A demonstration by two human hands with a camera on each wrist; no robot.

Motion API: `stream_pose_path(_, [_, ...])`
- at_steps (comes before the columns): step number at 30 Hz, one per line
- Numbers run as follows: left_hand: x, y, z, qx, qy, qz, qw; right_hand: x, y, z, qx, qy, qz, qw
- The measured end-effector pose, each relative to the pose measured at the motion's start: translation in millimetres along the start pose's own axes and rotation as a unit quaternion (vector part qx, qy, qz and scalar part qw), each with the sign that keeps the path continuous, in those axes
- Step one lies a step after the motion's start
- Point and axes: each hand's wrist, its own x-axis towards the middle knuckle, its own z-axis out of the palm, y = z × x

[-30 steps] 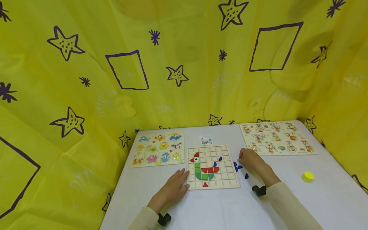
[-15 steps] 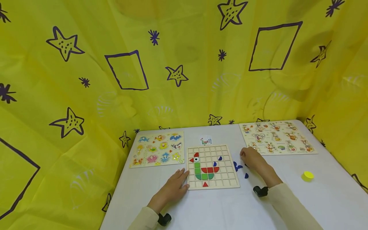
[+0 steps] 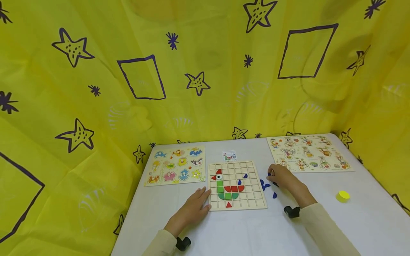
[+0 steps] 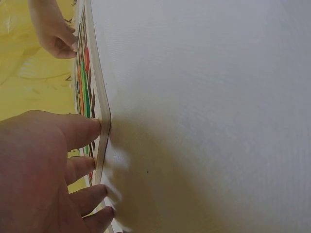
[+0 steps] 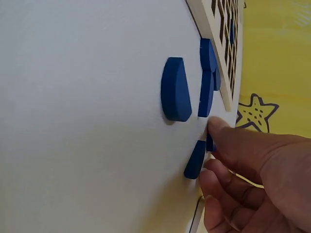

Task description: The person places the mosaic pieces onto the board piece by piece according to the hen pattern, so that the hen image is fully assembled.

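Note:
A wooden grid board [image 3: 253, 202] lies on the table, with red, green and blue pieces set in it as a bird, plus a round eye piece [image 3: 219, 177]. My left hand [image 3: 193, 209] rests at its left edge; in the left wrist view the thumb [image 4: 85, 131] touches the board's near corner, fingers extended. My right hand [image 3: 282, 177] is right of the board and pinches a small blue piece [image 5: 210, 142] between thumb and fingers, partly hidden. Just below it lies another blue piece [image 5: 195, 159]. A blue quarter-round piece [image 5: 176, 90] and several others [image 3: 263, 185] lie beside the board.
A small picture card [image 3: 229, 156] with a bird pattern lies behind the board. A sea-animal puzzle [image 3: 174, 166] is at back left, another picture puzzle [image 3: 310, 153] at back right. A yellow round piece [image 3: 343, 196] stands on the right. Yellow patterned cloth [image 3: 205, 117] rises behind the table.
My right hand has shifted slightly right and turned, so a blue piece at its fingertips and another under the fingers now show. The left hand and the board stay put.

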Motion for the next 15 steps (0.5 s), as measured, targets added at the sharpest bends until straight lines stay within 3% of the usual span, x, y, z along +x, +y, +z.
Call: stream_pose_path(15, [0.6, 0.0, 0.9, -0.001, -0.004, -0.009, 1.0000, 0.8, 3.7, 5.4, 0.022, 0.011, 0.003, 1.000])
